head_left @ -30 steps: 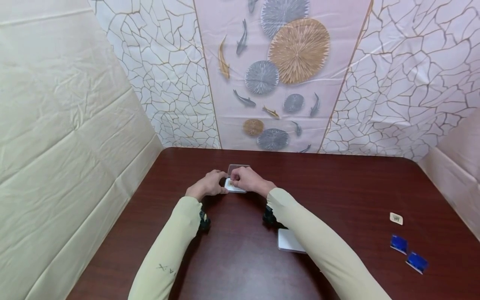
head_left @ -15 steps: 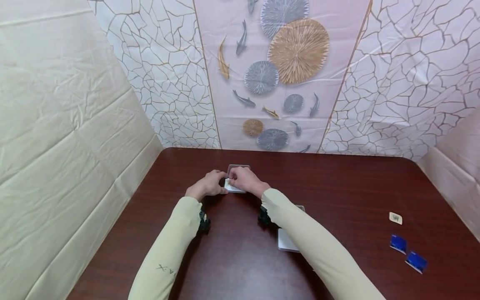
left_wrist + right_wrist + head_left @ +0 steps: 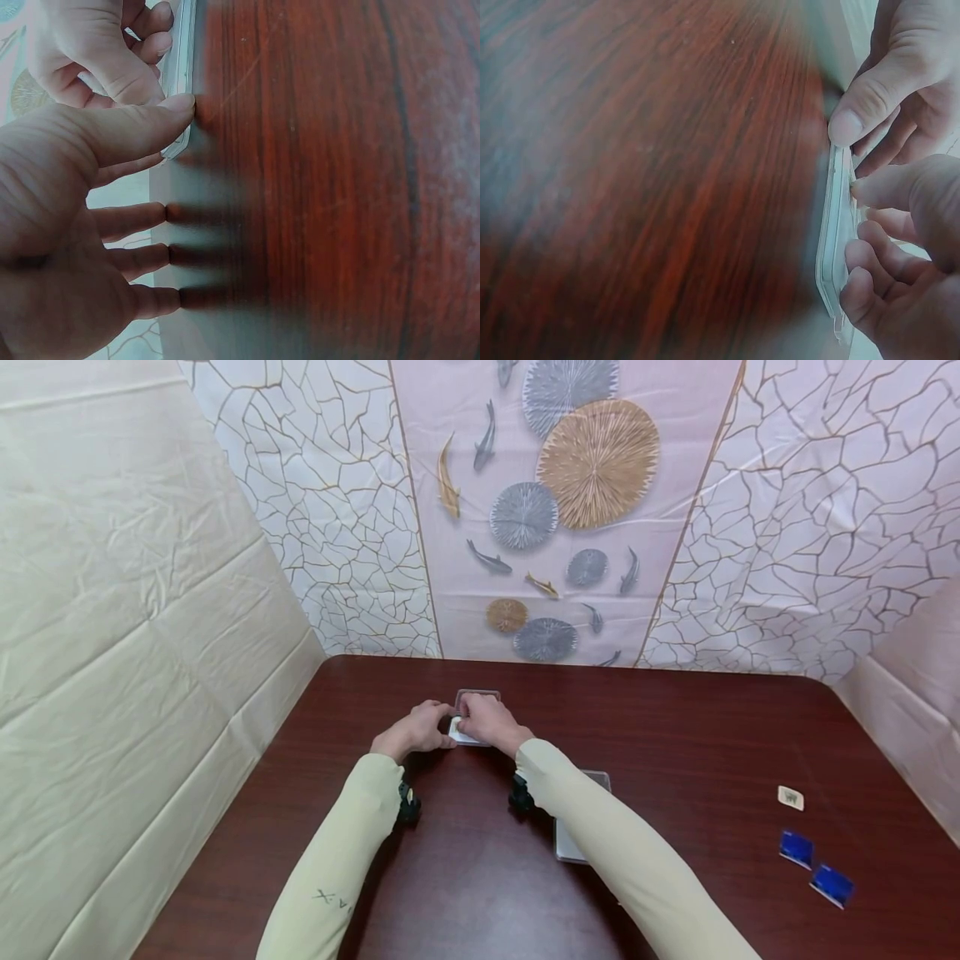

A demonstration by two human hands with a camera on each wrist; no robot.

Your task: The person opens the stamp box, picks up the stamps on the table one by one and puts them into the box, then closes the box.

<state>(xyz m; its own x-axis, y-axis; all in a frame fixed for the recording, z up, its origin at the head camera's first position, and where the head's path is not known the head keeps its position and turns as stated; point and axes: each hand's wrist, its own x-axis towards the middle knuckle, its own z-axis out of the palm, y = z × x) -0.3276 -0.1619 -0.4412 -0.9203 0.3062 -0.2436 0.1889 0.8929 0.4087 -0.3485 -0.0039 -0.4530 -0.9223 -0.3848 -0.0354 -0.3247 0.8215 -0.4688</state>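
Note:
A small clear plastic case (image 3: 472,742) with a white inside lies at the far middle of the table, its transparent lid (image 3: 477,692) tipped back. My left hand (image 3: 416,728) pinches the case's left end between thumb and forefinger; in the left wrist view, its other fingers (image 3: 139,259) reach down to the table. Over the case is my right hand (image 3: 491,724). In the right wrist view, its thumb (image 3: 889,187) touches the white surface, and the other fingers curl along the case (image 3: 831,232). Whether anything sits between those fingertips is hidden.
Partly under my right sleeve lies a second clear case (image 3: 567,843) with a white inside. At the right are a small white tile (image 3: 791,798) with a dark mark and two blue packets (image 3: 796,849). Patterned cloth (image 3: 375,527) hangs behind the dark wooden table (image 3: 675,735).
My right hand has shifted slightly left over the case, covering a small gold-coloured mark seen earlier. More of the second case's far end shows from under the sleeve. My left hand has stayed put.

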